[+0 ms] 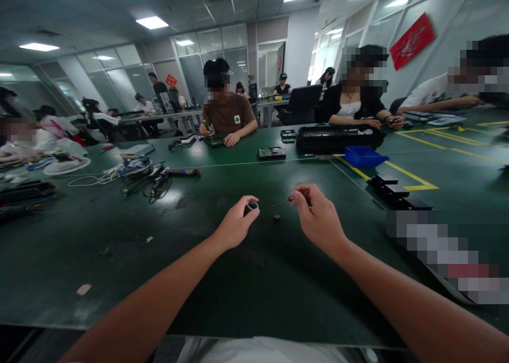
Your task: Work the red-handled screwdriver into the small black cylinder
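Above the green table (222, 278), my left hand (235, 224) is closed around a small dark cylinder (251, 207) with a pale ring at its open end. My right hand (318, 217) grips a screwdriver (292, 198) by its reddish handle, and the thin shaft points left toward the cylinder without touching it. Between the two hands, a small dark metal part (277, 218) lies on the table. The fingers of both hands partly cover what they hold.
Tangled cables (149, 180) lie to the left. Ahead are a circuit-board device (271, 153), a long black case (340, 139) and a blue bin (365, 156). Black brackets (397, 193) stand at right. Across the table, a person in a brown shirt (229, 114) works on a small board.
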A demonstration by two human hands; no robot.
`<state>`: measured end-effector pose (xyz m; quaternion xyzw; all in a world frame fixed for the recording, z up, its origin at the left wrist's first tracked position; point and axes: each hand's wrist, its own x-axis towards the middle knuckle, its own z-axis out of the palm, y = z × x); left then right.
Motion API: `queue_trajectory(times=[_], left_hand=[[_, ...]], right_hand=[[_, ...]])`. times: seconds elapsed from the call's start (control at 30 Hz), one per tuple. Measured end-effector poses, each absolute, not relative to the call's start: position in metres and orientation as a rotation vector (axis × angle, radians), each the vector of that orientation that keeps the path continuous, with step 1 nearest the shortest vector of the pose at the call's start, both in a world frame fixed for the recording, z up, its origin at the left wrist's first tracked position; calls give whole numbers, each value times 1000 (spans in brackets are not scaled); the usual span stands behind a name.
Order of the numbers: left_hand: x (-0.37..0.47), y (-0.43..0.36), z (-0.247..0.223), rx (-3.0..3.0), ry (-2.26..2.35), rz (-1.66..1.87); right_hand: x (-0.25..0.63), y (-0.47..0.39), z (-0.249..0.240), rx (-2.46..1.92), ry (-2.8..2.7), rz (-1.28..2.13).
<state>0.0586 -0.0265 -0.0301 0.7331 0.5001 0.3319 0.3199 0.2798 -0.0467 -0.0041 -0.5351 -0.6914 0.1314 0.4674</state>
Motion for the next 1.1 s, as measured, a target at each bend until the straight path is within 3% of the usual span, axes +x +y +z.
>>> queue_trajectory(times=[0.67,0.93,1.1], left_hand=[[122,0,-32,2475,1411,180],[93,9,-30,2229,1283,531],[46,22,-25,1602,1315,825]], right_hand=[[283,-45,-4,-1220,-1643,241],[284,-47,-2,-1229,-1639,253],[283,-45,-4,-1240,-1638,278]])
